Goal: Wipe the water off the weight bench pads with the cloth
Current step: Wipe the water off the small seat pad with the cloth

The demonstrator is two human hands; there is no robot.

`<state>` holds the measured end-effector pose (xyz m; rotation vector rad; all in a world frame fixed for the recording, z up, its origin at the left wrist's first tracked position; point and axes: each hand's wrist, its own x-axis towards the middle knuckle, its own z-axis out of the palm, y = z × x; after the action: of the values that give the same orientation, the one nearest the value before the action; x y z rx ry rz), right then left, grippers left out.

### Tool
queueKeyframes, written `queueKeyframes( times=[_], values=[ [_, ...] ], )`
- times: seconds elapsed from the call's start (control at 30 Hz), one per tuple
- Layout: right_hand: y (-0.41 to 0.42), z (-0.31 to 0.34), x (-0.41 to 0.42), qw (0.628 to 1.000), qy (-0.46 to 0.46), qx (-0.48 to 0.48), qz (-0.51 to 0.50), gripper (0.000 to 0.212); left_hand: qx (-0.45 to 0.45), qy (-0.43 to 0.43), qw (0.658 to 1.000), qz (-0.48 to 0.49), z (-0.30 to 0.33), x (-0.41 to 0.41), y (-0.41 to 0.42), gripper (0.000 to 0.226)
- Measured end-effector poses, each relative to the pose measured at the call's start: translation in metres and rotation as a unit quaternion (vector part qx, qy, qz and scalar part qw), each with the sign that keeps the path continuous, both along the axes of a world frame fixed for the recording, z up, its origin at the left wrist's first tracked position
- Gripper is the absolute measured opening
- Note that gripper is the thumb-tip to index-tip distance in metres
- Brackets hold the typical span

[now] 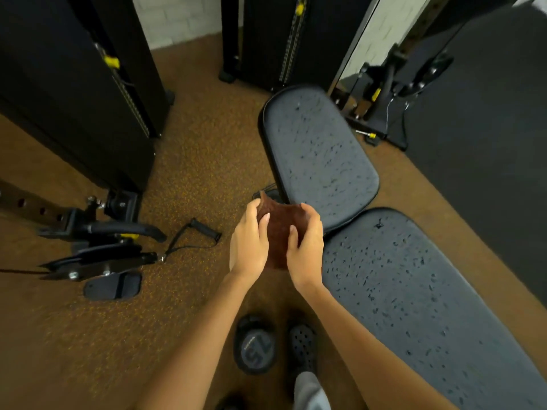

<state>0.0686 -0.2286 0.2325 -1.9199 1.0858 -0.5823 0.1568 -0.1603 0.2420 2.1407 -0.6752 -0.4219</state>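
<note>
A brown cloth [278, 232] hangs spread between both hands in the middle of the view. My left hand [248, 244] grips its left edge and my right hand [306, 250] grips its right edge, thumbs on the front. The weight bench has two dark grey pads. The far pad [316, 152] and the near, longer pad [414, 291] are both speckled with water drops. The cloth is held in the air just left of the gap between the pads, touching neither.
Black cable-machine towers [74, 84] stand at left and back. A cable handle [204, 229] and pulley arm [112, 232] lie on the brown speckled floor at left. A round weight plate [254, 344] and my dark shoe [302, 344] are below. A dark mat [488, 143] is at right.
</note>
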Motion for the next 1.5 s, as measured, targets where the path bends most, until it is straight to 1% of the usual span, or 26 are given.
queueKeyframes(
  times=[0.2, 0.33, 0.6, 0.77, 0.8, 0.83, 0.9, 0.97, 1.0, 1.1, 1.17, 1.23, 1.37, 1.5],
  values=[
    [-0.078, 0.023, 0.037, 0.998, -0.045, -0.046, 0.0, 0.045, -0.06, -0.059, 0.996, -0.01, 0.027, 0.034, -0.077, 0.039],
    [-0.129, 0.029, 0.062, 0.996, -0.064, -0.055, 0.007, 0.047, -0.074, -0.09, 0.993, -0.014, 0.033, 0.054, -0.125, 0.038],
    [-0.212, 0.024, 0.102, 0.997, -0.058, -0.051, 0.013, 0.051, -0.062, -0.097, 0.993, -0.018, 0.019, 0.092, -0.203, 0.039],
    [-0.239, 0.011, 0.118, 0.998, -0.045, -0.051, -0.015, 0.051, -0.012, -0.115, 0.993, -0.038, 0.009, 0.112, -0.236, 0.038],
    [-0.241, 0.009, 0.121, 0.997, -0.043, -0.054, -0.025, 0.052, 0.005, -0.141, 0.989, -0.047, 0.007, 0.115, -0.24, 0.037],
    [-0.242, 0.005, 0.124, 0.996, -0.036, -0.073, -0.038, 0.051, 0.029, -0.184, 0.981, -0.054, 0.005, 0.118, -0.242, 0.035],
    [-0.242, -0.005, 0.129, 0.988, 0.004, -0.143, -0.063, 0.05, 0.088, -0.278, 0.955, -0.049, 0.001, 0.125, -0.243, 0.033],
    [-0.24, -0.014, 0.131, 0.978, 0.05, -0.194, -0.065, 0.046, 0.12, -0.32, 0.939, -0.041, -0.004, 0.132, -0.241, 0.036],
    [-0.238, -0.017, 0.131, 0.974, 0.066, -0.211, -0.043, 0.046, 0.126, -0.327, 0.936, -0.042, -0.007, 0.136, -0.238, 0.038],
    [-0.233, -0.024, 0.127, 0.962, 0.103, -0.244, 0.064, 0.049, 0.144, -0.333, 0.931, -0.044, -0.014, 0.145, -0.224, 0.042],
    [-0.234, -0.029, 0.126, 0.956, 0.12, -0.251, 0.097, 0.051, 0.155, -0.327, 0.931, -0.038, -0.019, 0.149, -0.215, 0.044],
    [-0.237, -0.032, 0.125, 0.954, 0.126, -0.25, 0.103, 0.052, 0.154, -0.317, 0.935, -0.038, -0.024, 0.151, -0.211, 0.046],
    [-0.243, -0.034, 0.126, 0.952, 0.132, -0.255, 0.102, 0.053, 0.123, -0.3, 0.945, -0.046, -0.026, 0.15, -0.21, 0.046],
    [-0.241, -0.033, 0.138, 0.953, 0.143, -0.259, 0.068, 0.052, 0.103, -0.306, 0.945, -0.053, -0.029, 0.149, -0.208, 0.046]
  ],
)
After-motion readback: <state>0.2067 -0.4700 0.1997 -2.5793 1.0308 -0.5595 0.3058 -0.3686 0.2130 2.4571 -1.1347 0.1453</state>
